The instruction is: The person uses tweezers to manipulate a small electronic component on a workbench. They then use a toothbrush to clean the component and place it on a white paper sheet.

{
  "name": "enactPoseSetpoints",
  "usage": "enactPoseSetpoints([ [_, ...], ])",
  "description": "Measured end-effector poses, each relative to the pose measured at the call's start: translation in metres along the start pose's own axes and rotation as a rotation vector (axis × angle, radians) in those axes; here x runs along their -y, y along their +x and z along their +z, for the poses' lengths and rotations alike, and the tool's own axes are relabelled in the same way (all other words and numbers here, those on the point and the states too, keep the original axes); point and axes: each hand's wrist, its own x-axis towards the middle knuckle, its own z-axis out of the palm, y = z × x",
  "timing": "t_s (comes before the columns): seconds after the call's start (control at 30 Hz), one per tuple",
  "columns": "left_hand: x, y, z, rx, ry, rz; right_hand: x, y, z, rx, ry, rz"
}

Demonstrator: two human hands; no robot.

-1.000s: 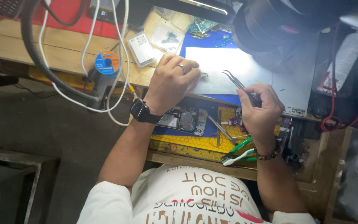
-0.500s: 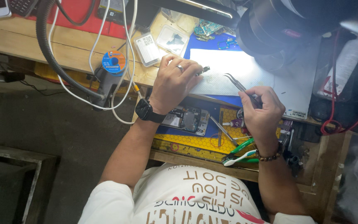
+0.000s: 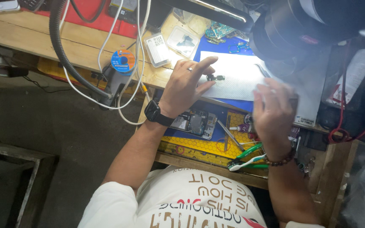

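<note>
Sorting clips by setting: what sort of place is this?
Most likely a phone or small-electronics repair bench: an opened phone with its board exposed lies below the left hand, beside a solder spool and loose circuit boards.

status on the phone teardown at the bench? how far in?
Done: the opened phone lies with its back off and its boards bare on the blue and yellow mat. In hand: the left hand pins a small dark part on the white sheet; the right hand is blurred, tweezers at its fingertips. Left: the phone is not closed up, and the green-handled pliers lie unused.
</note>
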Motion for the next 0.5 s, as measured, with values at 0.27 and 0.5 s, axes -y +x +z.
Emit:
enactPoseSetpoints([
  [0.27, -0.008, 0.001, 0.001, -0.007, -0.142, -0.048, 0.036, 0.028, 0.018, 0.066, 0.428, 0.095],
  [0.5, -0.015, -0.002, -0.004, -0.026, -0.223, -0.109, 0.044, 0.027, 0.027, 0.114, 0.809, 0.517],
])
